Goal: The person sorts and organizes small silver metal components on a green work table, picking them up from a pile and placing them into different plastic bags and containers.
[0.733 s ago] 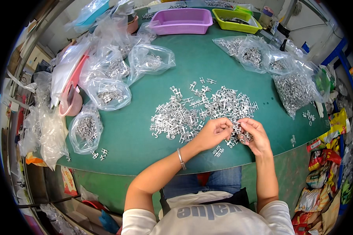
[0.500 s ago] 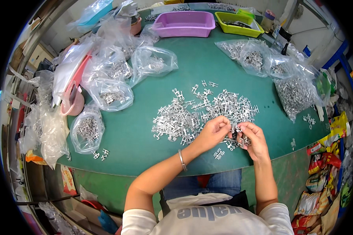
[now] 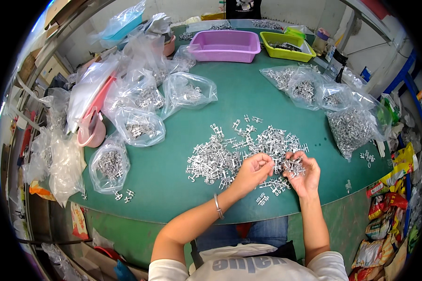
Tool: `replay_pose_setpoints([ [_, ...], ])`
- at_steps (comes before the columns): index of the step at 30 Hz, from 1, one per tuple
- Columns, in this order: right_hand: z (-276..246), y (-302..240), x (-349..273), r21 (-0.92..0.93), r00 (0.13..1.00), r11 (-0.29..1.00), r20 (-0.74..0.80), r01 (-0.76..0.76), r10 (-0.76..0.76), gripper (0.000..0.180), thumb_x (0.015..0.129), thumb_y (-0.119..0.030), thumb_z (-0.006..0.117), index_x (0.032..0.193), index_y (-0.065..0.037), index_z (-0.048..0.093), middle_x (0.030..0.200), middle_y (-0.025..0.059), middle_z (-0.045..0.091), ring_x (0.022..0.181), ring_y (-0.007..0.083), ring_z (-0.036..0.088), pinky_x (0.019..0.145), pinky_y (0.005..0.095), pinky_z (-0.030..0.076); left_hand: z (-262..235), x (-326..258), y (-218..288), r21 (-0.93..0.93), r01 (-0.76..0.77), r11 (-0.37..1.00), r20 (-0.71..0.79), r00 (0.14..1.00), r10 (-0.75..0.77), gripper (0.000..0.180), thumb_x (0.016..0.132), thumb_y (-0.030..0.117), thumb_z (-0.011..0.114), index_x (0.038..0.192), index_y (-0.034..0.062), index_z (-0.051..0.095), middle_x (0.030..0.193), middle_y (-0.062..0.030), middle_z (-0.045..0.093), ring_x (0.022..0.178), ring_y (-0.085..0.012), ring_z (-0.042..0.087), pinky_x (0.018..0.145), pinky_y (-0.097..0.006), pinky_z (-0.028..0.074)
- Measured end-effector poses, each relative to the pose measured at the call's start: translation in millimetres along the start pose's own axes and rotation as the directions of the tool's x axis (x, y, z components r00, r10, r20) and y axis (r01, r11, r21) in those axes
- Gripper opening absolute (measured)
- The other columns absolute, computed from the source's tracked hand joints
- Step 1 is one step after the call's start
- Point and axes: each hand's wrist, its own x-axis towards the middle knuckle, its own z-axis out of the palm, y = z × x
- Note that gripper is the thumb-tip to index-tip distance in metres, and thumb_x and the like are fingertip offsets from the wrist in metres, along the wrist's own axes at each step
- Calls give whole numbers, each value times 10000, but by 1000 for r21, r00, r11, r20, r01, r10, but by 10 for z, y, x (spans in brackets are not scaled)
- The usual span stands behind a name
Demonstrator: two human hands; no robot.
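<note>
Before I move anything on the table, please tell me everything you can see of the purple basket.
The purple basket is a shallow, rectangular tub with rounded corners and a projecting rim, apparently plastic. It stands upright, open side up, toward the far side of the green table, left of the yellow-green basket. A clear bag overlaps its left end in view; I cannot tell whether they touch.

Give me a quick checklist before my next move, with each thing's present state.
1. Right hand holding metal pieces: ok, a cluster.
2. Left hand pinching a piece: cannot tell; too small.
3. Loose pile near the hands: ok, on the green table.
4. All loose pieces in the pile: not ok; strays lie beside the near-left clear bag.
5. Purple basket upright: ok, at the table's far side.
</note>
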Motion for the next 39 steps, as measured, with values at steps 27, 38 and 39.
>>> replay_pose_setpoints([
  [27, -105, -694, -408, 127, 970, 974, -137, -186, 203, 140, 830, -109, 561, 958, -59, 534, 836, 90, 539, 663, 187, 518, 490, 244, 454, 118, -67, -8, 637, -306, 707, 17, 923, 384, 118, 856, 22, 529, 946, 17, 605, 545, 37, 473, 502, -14, 407, 464, -195, 315],
  [38, -120, -714, 23, 177, 945, 984, -319, -14, 71, 239, 758, -90, 496, 984, -12, 503, 830, 129, 532, 762, 257, 543, 692, 326, 510, 78, -49, -27, 638, -222, 737, -20, 952, 304, 114, 866, 34, 525, 940, 16, 611, 544, 46, 476, 501, -7, 394, 456, -186, 306],
  [39, -113, -713, 111, 176, 941, 984, -332, -8, 67, 251, 753, -91, 498, 990, -9, 500, 834, 134, 529, 772, 261, 542, 707, 333, 511, 94, -48, -23, 653, -236, 720, -15, 946, 323, 113, 864, 32, 527, 937, 15, 612, 540, 44, 473, 496, -9, 393, 457, -186, 308],
])
